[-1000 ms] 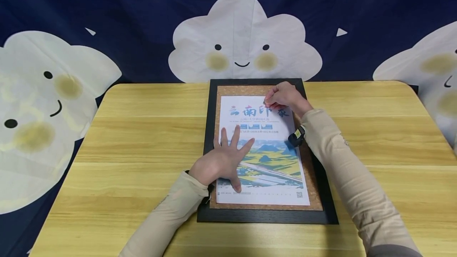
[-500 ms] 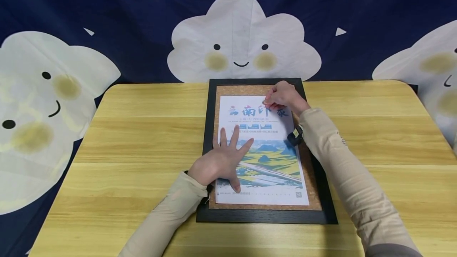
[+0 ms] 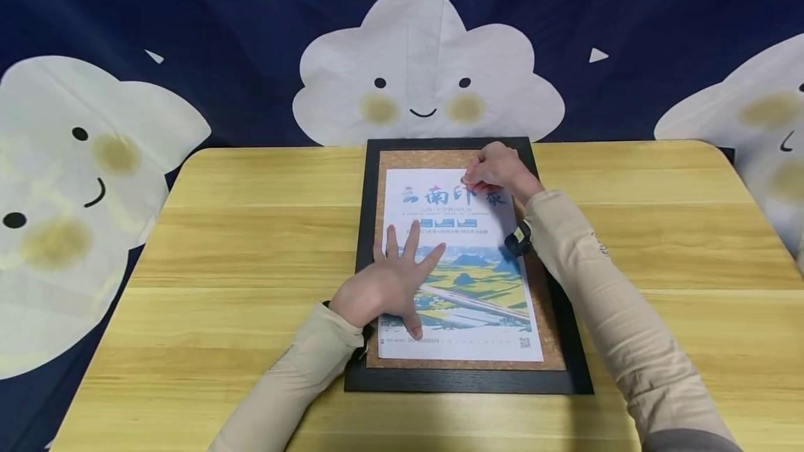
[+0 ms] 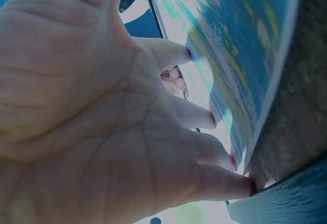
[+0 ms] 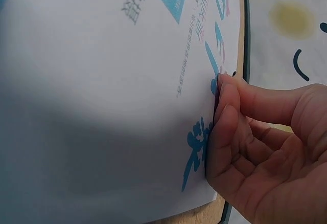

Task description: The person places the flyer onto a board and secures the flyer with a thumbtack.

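A printed poster point(image 3: 467, 344) with a blue and yellow landscape lies on a black-framed cork board point(image 3: 551, 326). My left hand point(image 3: 392, 281) rests on the poster's left side with its fingers spread; the left wrist view shows the fingertips point(image 4: 207, 119) touching down near the paper's edge. Close to the top right of the poster, my right hand point(image 3: 499, 166) pinches a small dark pin-like piece point(image 5: 234, 74) between thumb and index finger. Most of that piece is hidden by the fingertips. The other fingers of this hand are curled against the paper beside the large lettering.
The board lies on a light wooden table point(image 3: 251, 243), its far edge near the table's back edge. Behind stands a dark blue curtain point(image 3: 207, 12) with white smiling clouds. A dark wrist device point(image 3: 518, 238) sits at the right sleeve, over the paper's right side.
Both hands keep nearly the same places on the poster, and the right hand keeps its pinch. The whole head view has shifted very slightly.
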The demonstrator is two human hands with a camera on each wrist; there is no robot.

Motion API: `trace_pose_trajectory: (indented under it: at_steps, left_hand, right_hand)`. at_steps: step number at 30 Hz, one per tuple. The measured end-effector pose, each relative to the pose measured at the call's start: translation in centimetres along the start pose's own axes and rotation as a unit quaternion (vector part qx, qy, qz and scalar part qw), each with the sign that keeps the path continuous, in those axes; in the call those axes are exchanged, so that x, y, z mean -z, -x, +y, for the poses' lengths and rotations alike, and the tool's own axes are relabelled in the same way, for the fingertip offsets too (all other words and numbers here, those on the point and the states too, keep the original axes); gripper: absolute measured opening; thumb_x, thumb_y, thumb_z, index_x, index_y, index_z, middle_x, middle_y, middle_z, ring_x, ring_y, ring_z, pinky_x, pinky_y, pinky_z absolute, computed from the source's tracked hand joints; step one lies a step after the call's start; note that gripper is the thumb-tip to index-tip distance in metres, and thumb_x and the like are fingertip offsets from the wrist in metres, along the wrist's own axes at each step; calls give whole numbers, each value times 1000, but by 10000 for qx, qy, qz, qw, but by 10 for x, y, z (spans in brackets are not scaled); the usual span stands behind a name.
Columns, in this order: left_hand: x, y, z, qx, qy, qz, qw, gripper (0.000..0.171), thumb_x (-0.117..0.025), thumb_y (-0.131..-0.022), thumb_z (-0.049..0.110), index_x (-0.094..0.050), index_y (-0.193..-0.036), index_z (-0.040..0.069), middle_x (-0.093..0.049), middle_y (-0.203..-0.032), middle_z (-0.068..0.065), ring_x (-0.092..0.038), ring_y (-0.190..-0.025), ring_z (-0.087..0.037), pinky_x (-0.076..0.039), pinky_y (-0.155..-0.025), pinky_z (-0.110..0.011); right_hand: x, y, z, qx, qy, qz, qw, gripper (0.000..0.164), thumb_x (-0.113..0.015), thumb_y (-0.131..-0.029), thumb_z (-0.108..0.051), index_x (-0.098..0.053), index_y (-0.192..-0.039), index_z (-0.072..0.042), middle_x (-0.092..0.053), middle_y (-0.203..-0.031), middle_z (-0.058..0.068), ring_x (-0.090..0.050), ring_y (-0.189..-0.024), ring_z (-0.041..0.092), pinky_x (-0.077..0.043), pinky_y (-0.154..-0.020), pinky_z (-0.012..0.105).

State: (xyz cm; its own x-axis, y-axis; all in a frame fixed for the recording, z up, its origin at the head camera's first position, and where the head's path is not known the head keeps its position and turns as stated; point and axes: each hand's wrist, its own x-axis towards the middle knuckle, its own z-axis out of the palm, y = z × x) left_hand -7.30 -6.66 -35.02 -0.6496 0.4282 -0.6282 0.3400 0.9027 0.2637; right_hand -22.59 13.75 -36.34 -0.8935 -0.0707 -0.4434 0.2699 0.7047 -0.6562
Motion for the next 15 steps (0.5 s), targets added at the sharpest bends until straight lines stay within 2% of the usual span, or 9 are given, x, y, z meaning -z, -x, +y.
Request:
trace_pose_trajectory:
  at_steps: [7,15]
  left_hand:
    - [0,0,0,19,-7,-9,10000,137,-97,-68,43,-5,-168,32,27,-169,-13,20,-151,-50,-13,-119,-67]
    - [-1,0,-1,-75,49,84,9999,135,-98,-68,41,-8,-169,30,24,-169,-15,17,-151,-52,-11,-119,-69]
  right_hand:
    - [-2,-1,-3,-16,149,84,9999,12,-74,-97,-8,-70,-94,2,-70,-76,8,-64,-61,14,-52,-58,23]
    - [-5,-5,-5,250,746,40,9969,7,-71,-95,-3,-70,-91,2,-67,-76,8,-59,-58,11,-48,-54,22]
